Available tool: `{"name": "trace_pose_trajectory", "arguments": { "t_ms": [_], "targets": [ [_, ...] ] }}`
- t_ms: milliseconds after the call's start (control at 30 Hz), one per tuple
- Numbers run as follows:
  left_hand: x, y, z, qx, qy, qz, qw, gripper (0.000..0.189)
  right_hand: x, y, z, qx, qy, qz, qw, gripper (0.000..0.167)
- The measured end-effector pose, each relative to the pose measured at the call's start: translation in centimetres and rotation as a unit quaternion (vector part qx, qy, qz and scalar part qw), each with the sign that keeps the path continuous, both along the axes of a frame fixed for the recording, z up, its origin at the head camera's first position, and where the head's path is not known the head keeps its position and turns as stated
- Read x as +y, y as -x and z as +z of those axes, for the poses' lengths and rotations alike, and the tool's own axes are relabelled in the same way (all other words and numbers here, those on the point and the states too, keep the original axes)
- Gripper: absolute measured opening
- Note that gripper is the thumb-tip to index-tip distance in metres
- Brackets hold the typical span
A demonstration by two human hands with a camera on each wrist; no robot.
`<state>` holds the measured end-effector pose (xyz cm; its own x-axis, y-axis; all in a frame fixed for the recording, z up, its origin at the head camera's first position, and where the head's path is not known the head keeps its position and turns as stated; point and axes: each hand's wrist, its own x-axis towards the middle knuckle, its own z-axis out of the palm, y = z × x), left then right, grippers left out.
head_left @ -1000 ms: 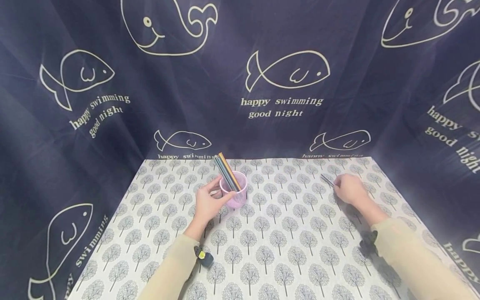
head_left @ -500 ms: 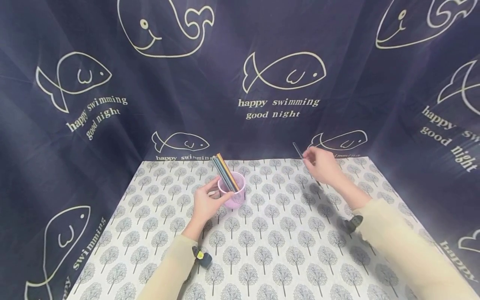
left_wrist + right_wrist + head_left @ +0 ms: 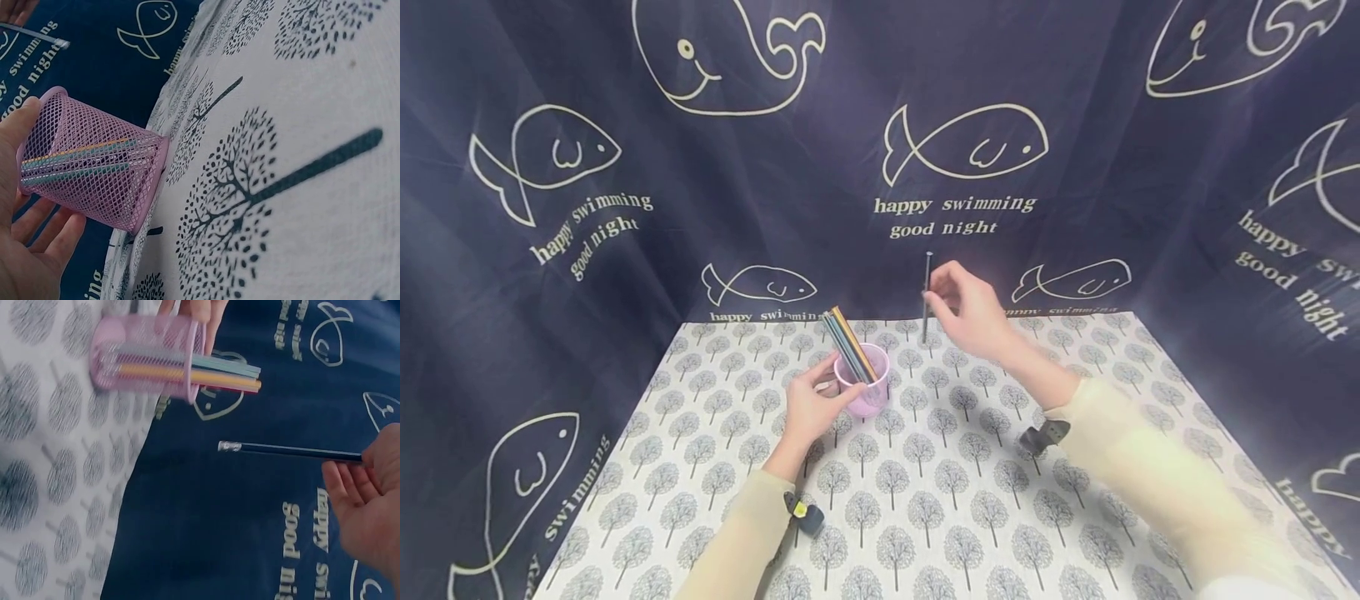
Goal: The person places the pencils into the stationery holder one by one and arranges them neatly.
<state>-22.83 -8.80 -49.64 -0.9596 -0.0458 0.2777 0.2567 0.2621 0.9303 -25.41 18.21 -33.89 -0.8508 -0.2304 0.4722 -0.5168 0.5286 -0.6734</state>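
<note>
A pink mesh pencil cup (image 3: 868, 406) stands on the table, holding several pencils (image 3: 853, 346) that lean to the left, one of them yellow-orange. My left hand (image 3: 810, 408) grips the cup near its rim, thumb on the near side; the left wrist view shows the pencils through the mesh (image 3: 94, 162). Right of the cup and above the table, my right hand (image 3: 973, 312) pinches a dark pencil (image 3: 928, 271) held nearly upright. In the right wrist view the pencil's (image 3: 294, 451) silvery end points down, apart from the cup (image 3: 140, 353).
A white cloth with a tree print (image 3: 917, 517) covers the table. Dark blue curtains (image 3: 850, 200) with fish drawings rise behind the table and at both sides. A small camera (image 3: 808, 517) is strapped at my left wrist and another (image 3: 1045, 435) at my right.
My right hand has lifted the pencil off the table's right side and carried it left towards the cup, turning it from slanted to nearly upright. The left hand and cup have stayed in place.
</note>
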Motion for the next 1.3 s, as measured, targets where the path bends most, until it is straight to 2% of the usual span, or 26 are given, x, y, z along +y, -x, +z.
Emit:
{"name": "trace_pose_trajectory", "arguments": {
  "t_ms": [200,333,467,633,867,1100,1300],
  "targets": [
    [-0.1,0.0,0.1,-0.005,-0.006,-0.002,1.0,0.077,-2.9,0.4,-0.8,0.002,0.043,0.046,0.998,0.011],
    [-0.2,0.2,0.0,-0.005,-0.009,-0.006,0.9999,0.077,-4.4,0.9,-1.6,-0.003,0.049,0.066,0.9966,0.012],
    [-0.2,0.4,0.0,0.003,-0.014,-0.009,0.9999,0.077,-5.5,1.5,-2.8,-0.017,0.014,0.082,0.9964,0.011],
    [-0.2,0.5,-0.1,0.008,-0.013,-0.011,0.9998,0.077,-6.3,2.2,-4.6,-0.038,-0.054,0.094,0.9934,0.01],
    [-0.2,0.5,-0.2,0.01,-0.013,-0.015,0.9998,0.077,-6.8,3.0,-6.8,-0.058,-0.13,0.084,0.9862,0.009],
    [-0.2,0.5,-0.2,0.013,-0.009,-0.014,0.9998,0.077,-7.8,3.3,-6.4,-0.059,-0.141,0.053,0.9868,0.007],
    [-0.2,0.4,-0.2,0.008,-0.008,-0.016,0.9998,0.077,-8.5,3.4,-6.4,-0.064,-0.159,0.044,0.9842,0.007]
  ]
}}
